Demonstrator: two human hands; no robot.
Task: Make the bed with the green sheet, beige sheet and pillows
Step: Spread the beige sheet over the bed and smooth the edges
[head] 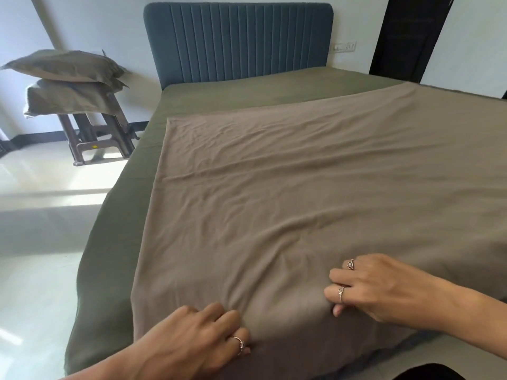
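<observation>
The green sheet covers the mattress and hangs over its left side. Spread on top lies the beige sheet, wrinkled, its top edge short of the headboard. My left hand grips the beige sheet at the foot edge, fingers curled into the cloth. To the right, my right hand pinches a fold of the same sheet near the foot edge. Two green pillows are stacked on a stool at the far left, off the bed.
A blue padded headboard stands against the far wall. The brown plastic stool under the pillows sits on shiny tiled floor left of the bed. A dark door is at the far right.
</observation>
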